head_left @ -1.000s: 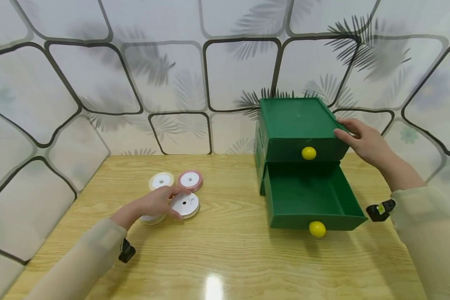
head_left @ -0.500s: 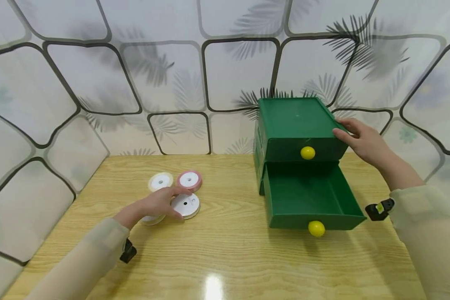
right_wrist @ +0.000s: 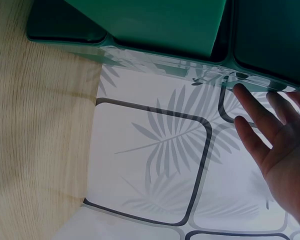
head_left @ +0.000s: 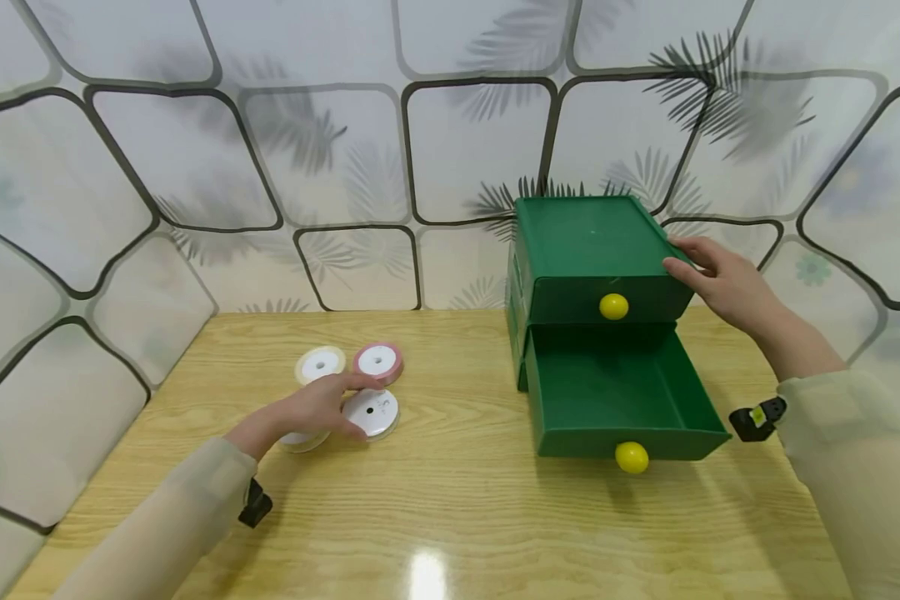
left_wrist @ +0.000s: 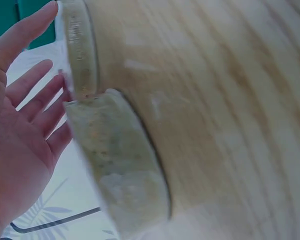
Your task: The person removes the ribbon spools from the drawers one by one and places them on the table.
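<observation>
My left hand (head_left: 318, 410) spans a white-faced ribbon spool (head_left: 375, 414), thumb at its near edge and index finger at its far edge. In the left wrist view the thumb and fingers (left_wrist: 40, 107) meet the edge of this spool. Another pale spool (left_wrist: 122, 165) stands out beside it, partly hidden under the hand in the head view. Just behind lie a cream ribbon spool (head_left: 321, 364) and a pink ribbon spool (head_left: 379, 363). My right hand (head_left: 731, 287) rests with extended fingers on the right top edge of a green drawer cabinet (head_left: 592, 237).
The cabinet's lower drawer (head_left: 607, 400) is pulled out and holds nothing. Yellow round knobs sit on both drawer fronts, the upper knob (head_left: 613, 307) on a closed drawer. A patterned wall covering (head_left: 480, 158) stands behind the wooden table (head_left: 435, 492).
Both hands keep almost the same place. The print on the held spool's face looks slightly turned, and the spool lies a little flatter than before.
</observation>
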Demonstrator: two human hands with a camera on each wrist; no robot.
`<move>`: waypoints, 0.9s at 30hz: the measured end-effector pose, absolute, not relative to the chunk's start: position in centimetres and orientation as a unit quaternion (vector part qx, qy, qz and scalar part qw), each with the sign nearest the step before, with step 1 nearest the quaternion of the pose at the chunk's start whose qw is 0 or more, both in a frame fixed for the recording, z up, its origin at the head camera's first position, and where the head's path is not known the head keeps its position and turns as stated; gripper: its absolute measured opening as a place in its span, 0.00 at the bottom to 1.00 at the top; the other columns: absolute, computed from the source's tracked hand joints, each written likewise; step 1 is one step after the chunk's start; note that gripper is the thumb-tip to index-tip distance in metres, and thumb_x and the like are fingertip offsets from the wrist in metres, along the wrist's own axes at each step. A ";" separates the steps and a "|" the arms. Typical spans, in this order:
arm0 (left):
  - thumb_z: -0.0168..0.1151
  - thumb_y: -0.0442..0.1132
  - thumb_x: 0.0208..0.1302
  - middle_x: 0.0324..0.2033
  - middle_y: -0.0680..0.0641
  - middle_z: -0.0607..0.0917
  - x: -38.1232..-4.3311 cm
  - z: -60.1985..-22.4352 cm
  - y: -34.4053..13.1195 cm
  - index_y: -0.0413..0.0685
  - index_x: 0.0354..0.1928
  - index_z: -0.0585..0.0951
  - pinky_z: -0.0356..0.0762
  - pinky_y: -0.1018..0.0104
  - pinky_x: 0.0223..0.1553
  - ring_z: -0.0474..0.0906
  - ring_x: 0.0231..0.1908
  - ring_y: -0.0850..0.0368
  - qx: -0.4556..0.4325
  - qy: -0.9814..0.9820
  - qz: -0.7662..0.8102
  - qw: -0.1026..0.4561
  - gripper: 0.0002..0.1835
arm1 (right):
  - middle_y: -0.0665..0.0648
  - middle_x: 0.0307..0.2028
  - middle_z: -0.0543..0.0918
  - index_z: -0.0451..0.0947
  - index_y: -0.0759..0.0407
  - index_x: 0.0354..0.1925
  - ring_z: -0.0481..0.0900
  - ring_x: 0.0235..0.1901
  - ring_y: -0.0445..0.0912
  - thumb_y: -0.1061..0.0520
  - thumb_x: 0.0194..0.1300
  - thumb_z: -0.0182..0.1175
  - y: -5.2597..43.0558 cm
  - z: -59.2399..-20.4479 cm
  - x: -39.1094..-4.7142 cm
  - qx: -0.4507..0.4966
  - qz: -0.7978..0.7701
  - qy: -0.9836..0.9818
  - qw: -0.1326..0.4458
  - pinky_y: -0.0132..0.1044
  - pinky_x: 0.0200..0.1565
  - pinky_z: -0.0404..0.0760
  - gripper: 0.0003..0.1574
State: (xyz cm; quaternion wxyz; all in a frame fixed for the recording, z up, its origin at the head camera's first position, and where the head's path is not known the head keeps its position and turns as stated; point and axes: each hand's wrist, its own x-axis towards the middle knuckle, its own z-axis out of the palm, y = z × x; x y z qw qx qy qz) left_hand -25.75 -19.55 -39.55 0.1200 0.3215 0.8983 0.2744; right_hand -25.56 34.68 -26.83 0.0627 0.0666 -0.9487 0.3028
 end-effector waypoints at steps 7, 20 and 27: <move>0.73 0.46 0.56 0.57 0.42 0.79 -25.3 -38.2 -18.7 0.39 0.61 0.75 0.64 0.41 0.60 0.72 0.59 0.44 0.324 0.877 0.335 0.115 0.33 | 0.73 0.70 0.55 0.49 0.61 0.75 0.56 0.64 0.74 0.37 0.74 0.45 34.7 -26.9 -25.5 0.068 0.307 -0.947 0.064 0.70 0.57 0.59 0.45; 0.70 0.38 0.61 0.56 0.40 0.79 -23.2 -36.2 -13.4 0.38 0.63 0.74 0.67 0.43 0.59 0.74 0.57 0.46 0.326 0.805 0.485 0.104 0.29 | 0.73 0.70 0.55 0.49 0.61 0.75 0.56 0.64 0.74 0.37 0.74 0.44 34.5 -27.0 -25.5 0.067 0.311 -0.946 0.065 0.70 0.57 0.59 0.45; 0.66 0.38 0.64 0.54 0.37 0.80 -20.9 -35.9 -9.7 0.35 0.64 0.72 0.73 0.56 0.56 0.77 0.55 0.47 0.310 0.764 0.543 0.158 0.28 | 0.73 0.70 0.55 0.50 0.62 0.75 0.57 0.64 0.74 0.37 0.75 0.44 34.5 -27.0 -25.5 0.069 0.312 -0.945 0.071 0.70 0.57 0.60 0.44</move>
